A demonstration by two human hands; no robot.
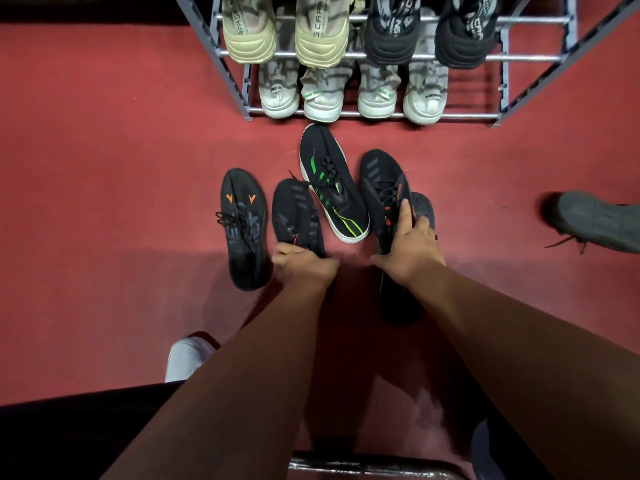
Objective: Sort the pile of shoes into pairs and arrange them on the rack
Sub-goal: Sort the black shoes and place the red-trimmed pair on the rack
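Rack [530, 58] with eight shoes [320, 39]

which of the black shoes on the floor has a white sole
The black knit shoe with green stripes, toe nearest the grey metal rack. None of the other loose black shoes shows a white edge.

Pretty dim, warm lighting overall. Soft shadows on the red floor [104, 168], fisheye bending at the edges, forearms [242, 375] slightly blurry up close.

On the floor [104, 168] before the rack [471, 116] lie clustered shoes [329, 181], one stray shoe [602, 221] well apart to their right
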